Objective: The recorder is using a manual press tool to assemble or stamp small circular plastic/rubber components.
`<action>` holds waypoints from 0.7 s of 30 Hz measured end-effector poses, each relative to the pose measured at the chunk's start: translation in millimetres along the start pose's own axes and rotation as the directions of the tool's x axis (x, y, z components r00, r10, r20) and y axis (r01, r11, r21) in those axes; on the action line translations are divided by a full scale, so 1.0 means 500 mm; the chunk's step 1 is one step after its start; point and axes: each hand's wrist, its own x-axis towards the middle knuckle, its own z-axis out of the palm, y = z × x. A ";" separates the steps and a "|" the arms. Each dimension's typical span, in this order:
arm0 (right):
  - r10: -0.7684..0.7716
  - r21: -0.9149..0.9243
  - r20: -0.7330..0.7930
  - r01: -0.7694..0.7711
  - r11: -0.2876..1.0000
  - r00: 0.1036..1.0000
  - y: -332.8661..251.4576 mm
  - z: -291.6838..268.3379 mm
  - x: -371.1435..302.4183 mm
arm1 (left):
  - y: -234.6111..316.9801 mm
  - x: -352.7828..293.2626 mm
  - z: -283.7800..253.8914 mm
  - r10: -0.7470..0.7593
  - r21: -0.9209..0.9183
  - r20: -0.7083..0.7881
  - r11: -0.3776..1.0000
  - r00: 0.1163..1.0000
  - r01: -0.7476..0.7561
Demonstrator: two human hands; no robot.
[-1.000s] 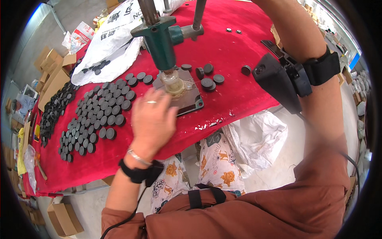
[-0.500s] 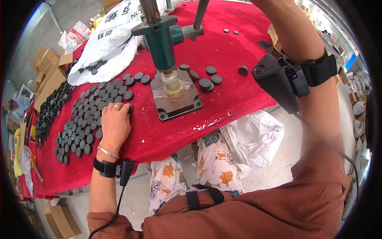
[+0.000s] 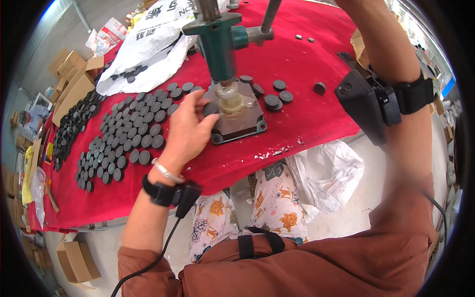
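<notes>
- My left grip [image 3: 190, 126] pinches one black disc [image 3: 211, 109] between thumb and fingers; blur hides exactly how each fingertip sits.
- With the clear piece [image 3: 230, 103] under the press [image 3: 220, 54] as my clock's centre, the disc is at 9 o'clock, near it, over the edge of the plate [image 3: 242, 127]; whether it touches the plate I cannot tell.
- I judge a light hold on the disc's rim best here, its faces free and level, so it does not tip or slip.
- The space beneath the ram [image 3: 225, 82] looks like a pinch point: my fingertips are safest out at 9 o'clock whenever the lever [image 3: 269, 17], toward 1 o'clock, moves.
- My right forearm [image 3: 408, 143] rises at 3 o'clock, but its grip is beyond the top of the view, so I cannot tell its state.
- Many loose discs [image 3: 129, 123] crowd the red table [image 3: 307, 114] around 8 to 9 o'clock; lifting my wrist clear of the nearest ones should avoid scattering them.
</notes>
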 end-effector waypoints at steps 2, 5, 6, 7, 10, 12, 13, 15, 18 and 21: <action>0.076 0.031 -0.058 -0.075 0.997 0.995 0.009 0.048 -0.008 | -0.027 0.001 0.010 -0.028 -0.018 -0.090 0.999 0.996 0.027; -0.180 0.149 0.031 0.174 0.974 0.983 0.027 0.036 -0.012 | -0.039 0.025 0.026 0.001 0.105 -0.095 0.994 0.995 0.009; -0.175 0.170 0.027 0.168 0.971 0.984 0.028 0.037 -0.010 | -0.052 0.032 0.031 0.041 0.160 -0.107 0.987 0.993 -0.024; -0.170 0.186 0.023 0.162 0.969 0.985 0.029 0.036 -0.009 | -0.055 0.039 0.037 0.042 0.156 -0.107 0.987 0.993 -0.025; -0.186 0.141 0.008 0.183 0.973 0.983 0.024 0.033 -0.010 | -0.059 0.046 0.047 0.049 0.146 -0.099 0.989 0.994 -0.034; -0.236 -0.022 -0.067 0.235 0.972 0.969 0.011 0.049 -0.039 | -0.060 0.046 0.049 0.046 0.157 -0.084 0.987 0.995 -0.032; -0.294 -0.167 -0.137 0.271 0.948 0.946 -0.003 0.065 -0.057 | -0.068 0.041 0.041 0.035 0.163 -0.095 0.986 0.995 -0.020; -0.234 -0.055 -0.110 0.230 0.972 0.966 -0.003 0.026 -0.074 | -0.063 0.044 0.051 0.063 0.119 -0.116 0.992 0.991 -0.049; -0.029 0.152 -0.045 0.036 0.988 0.999 0.007 -0.011 -0.145 | -0.055 0.041 0.042 -0.053 0.066 -0.073 0.996 0.996 0.058; -0.037 0.113 -0.013 0.038 0.993 0.999 0.015 -0.030 -0.228 | -0.058 0.043 0.043 -0.056 0.057 -0.046 0.997 0.997 0.058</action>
